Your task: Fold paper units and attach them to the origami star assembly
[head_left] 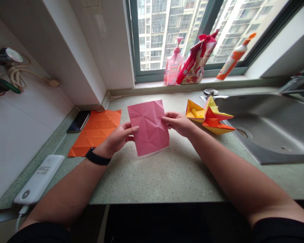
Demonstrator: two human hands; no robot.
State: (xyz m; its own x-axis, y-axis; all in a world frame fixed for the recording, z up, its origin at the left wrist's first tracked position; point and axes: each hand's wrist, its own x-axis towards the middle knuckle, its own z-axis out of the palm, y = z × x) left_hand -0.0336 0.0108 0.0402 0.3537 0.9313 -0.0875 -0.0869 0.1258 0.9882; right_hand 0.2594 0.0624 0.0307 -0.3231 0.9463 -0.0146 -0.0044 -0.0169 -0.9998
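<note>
A pink sheet of origami paper (149,130), marked with crossing creases, is held up over the counter between my two hands. My left hand (120,135) pinches its left edge, thumb on the front face and fingers behind. At the right edge, my right hand (177,122) grips the paper between thumb and fingers. An orange creased sheet (98,130) lies on the counter to the left, partly behind my left wrist. Folded yellow and orange paper pieces (210,118) stand right of my right hand, beside the sink.
A dark phone (78,121) touches the orange sheet, and a white power bank (40,179) with a cable lies at the left. The steel sink (273,128) is on the right. A pink pump bottle (173,67), a red bag (199,60) and an orange-white bottle (234,59) line the windowsill.
</note>
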